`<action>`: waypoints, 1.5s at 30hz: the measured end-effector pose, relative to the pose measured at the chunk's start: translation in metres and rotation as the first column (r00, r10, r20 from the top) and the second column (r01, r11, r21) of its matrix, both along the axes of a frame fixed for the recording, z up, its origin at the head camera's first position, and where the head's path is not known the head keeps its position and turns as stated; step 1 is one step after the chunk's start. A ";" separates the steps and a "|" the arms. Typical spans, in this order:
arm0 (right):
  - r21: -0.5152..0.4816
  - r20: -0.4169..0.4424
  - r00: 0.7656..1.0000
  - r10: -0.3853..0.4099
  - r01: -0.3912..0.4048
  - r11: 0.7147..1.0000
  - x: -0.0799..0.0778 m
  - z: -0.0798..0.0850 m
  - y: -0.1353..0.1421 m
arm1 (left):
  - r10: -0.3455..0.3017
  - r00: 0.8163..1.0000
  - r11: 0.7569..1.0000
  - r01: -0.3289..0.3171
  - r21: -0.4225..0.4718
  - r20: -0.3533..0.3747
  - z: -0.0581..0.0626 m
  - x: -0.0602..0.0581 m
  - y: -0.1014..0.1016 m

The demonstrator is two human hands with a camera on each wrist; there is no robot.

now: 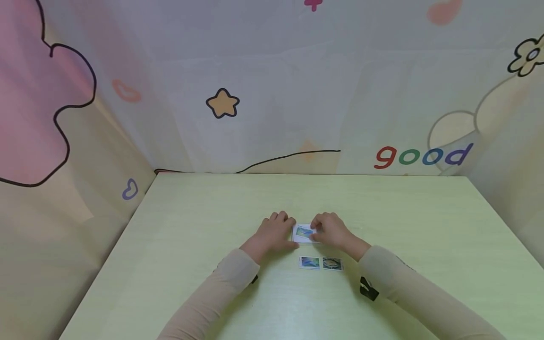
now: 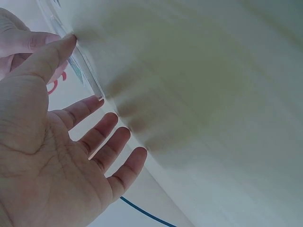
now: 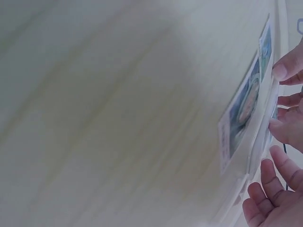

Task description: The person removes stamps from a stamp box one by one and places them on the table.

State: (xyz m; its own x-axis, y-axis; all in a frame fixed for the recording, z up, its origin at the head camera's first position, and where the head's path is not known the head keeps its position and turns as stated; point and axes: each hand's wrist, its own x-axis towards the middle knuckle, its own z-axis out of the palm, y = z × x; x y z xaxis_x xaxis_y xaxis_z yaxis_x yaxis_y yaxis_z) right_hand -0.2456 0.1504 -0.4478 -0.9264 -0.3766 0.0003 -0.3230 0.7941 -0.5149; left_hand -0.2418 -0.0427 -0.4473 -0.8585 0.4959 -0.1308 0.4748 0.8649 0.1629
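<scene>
A white rectangular sheet lies on the table between the two hands, with a small picture card in blue and green on it. My right hand pinches this card at its right side with thumb and fingertips. At the sheet's left edge, my left hand touches with thumb and index finger; its fingers are spread and mostly straight in the left wrist view. Nearer to me, two more picture cards lie side by side: a blue-green one and a darker one with a round shape.
The pale wooden table reaches back to a printed curtain with a star and the word "good". Curtain folds also hang along the left and right sides. A dark strap part hangs below the right sleeve.
</scene>
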 end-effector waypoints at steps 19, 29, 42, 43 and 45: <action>-0.006 0.036 0.999 -0.040 0.040 0.999 0.003 0.000 -0.002 | -0.005 1.000 1.000 0.005 0.005 0.007 0.001 0.001 0.000; 0.017 0.025 0.999 -0.031 0.031 0.999 0.004 0.000 -0.004 | -0.004 1.000 1.000 0.004 0.001 0.003 0.002 0.001 -0.001; 0.017 0.007 1.000 -0.017 0.017 1.000 0.004 0.001 -0.002 | -0.003 1.000 1.000 0.003 -0.017 0.002 0.000 -0.001 0.000; 0.017 0.002 1.000 -0.014 0.014 1.000 0.004 0.002 -0.003 | -0.003 1.000 1.000 0.003 -0.013 0.003 0.000 -0.001 -0.001; 0.018 -0.009 1.000 -0.010 0.010 1.000 0.005 0.001 -0.003 | -0.002 1.000 1.000 0.002 -0.011 0.008 0.001 -0.001 -0.001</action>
State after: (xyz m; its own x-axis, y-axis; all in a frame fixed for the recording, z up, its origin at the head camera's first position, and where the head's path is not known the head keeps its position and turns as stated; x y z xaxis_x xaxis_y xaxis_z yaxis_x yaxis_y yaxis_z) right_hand -0.2402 0.1479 -0.4465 -0.9300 -0.3675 0.0020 -0.3197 0.8063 -0.4977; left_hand -0.2426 -0.0434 -0.4467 -0.8565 0.4961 -0.1428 0.4753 0.8657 0.1569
